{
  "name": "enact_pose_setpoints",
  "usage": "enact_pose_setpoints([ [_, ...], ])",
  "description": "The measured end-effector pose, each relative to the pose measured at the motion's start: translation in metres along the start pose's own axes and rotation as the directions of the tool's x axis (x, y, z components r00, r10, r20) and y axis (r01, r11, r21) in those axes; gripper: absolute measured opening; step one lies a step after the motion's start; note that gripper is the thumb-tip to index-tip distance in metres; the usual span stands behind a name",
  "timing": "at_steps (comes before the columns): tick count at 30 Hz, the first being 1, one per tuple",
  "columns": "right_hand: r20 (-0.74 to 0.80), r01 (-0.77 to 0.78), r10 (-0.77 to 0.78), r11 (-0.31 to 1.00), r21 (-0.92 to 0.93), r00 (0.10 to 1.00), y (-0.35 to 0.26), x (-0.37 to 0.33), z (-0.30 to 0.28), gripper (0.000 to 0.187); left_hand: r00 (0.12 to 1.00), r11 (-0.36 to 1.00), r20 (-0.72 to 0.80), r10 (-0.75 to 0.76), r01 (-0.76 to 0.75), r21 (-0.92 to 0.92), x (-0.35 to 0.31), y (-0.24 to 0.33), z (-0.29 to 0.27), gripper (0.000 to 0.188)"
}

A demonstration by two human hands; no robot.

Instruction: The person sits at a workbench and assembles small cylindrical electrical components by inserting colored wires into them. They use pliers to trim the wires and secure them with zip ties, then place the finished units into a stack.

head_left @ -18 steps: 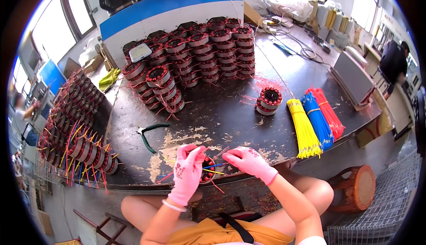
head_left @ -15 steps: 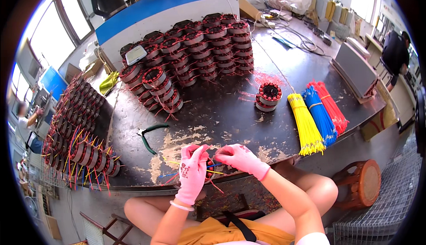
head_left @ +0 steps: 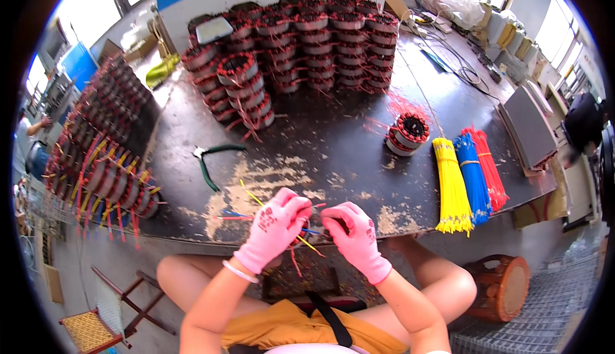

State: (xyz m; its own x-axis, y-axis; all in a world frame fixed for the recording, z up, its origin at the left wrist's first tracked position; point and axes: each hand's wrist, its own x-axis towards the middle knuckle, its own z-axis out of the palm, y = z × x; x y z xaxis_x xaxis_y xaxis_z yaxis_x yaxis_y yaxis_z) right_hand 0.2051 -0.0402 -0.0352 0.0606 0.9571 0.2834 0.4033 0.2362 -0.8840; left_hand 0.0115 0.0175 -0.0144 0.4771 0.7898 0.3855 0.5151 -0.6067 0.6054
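Note:
At the table's near edge, both my hands wear pink gloves and work over a small wire-wound stator (head_left: 299, 237), largely hidden under my left hand (head_left: 274, 229). That hand is closed, and a short red wire (head_left: 318, 205) pokes out from its fingertips. To its right, my right hand (head_left: 353, 237) has its fingers curled in a pinch; whatever they grip is too small to make out. A blue wire (head_left: 312, 231) runs from the stator toward these fingers. A yellow wire (head_left: 310, 246) slants out below, and another yellow wire (head_left: 251, 192) sticks out left of my left hand.
Green-handled cutters (head_left: 206, 167) lie on the dark table left of my hands. A single stator (head_left: 407, 134) and bundles of yellow (head_left: 451, 184), blue (head_left: 473, 178) and red wires (head_left: 490, 171) are on the right. Stacked stators (head_left: 314, 43) fill the back; more (head_left: 112, 181) stand left.
The view has shifted. My right hand has turned more upright, with its fingers curled downward near the blue wire. My left hand stays over the stator, which is now more hidden.

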Motion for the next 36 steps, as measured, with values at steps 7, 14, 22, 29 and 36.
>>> enact_pose_setpoints([
  [7,-0.026,0.283,-0.301,0.919,-0.274,0.953,-0.012,0.013,-0.008,0.016,0.992,0.999,0.117,0.046,-0.046,0.002,0.002,-0.003,-0.009,0.015],
  [14,0.141,0.086,-0.067,0.987,-0.136,0.988,-0.02,0.019,-0.015,0.014,0.985,0.994,0.161,0.069,-0.082,0.072,0.002,0.007,-0.013,0.015],
  [22,0.205,-0.003,0.022,0.996,-0.093,0.978,-0.022,0.027,-0.02,0.015,0.988,0.991,0.145,0.057,-0.073,0.111,0.003,0.014,-0.01,0.013],
  [29,0.261,-0.053,0.076,0.994,-0.096,0.962,-0.026,0.034,-0.027,0.014,0.991,0.997,0.114,0.07,-0.067,-0.033,0.004,0.014,-0.005,0.017],
  [36,0.457,-0.405,0.333,0.912,0.065,0.825,-0.015,0.052,-0.031,0.016,0.997,0.997,0.035,0.069,-0.068,-0.029,0.0,0.005,0.011,0.013],
])
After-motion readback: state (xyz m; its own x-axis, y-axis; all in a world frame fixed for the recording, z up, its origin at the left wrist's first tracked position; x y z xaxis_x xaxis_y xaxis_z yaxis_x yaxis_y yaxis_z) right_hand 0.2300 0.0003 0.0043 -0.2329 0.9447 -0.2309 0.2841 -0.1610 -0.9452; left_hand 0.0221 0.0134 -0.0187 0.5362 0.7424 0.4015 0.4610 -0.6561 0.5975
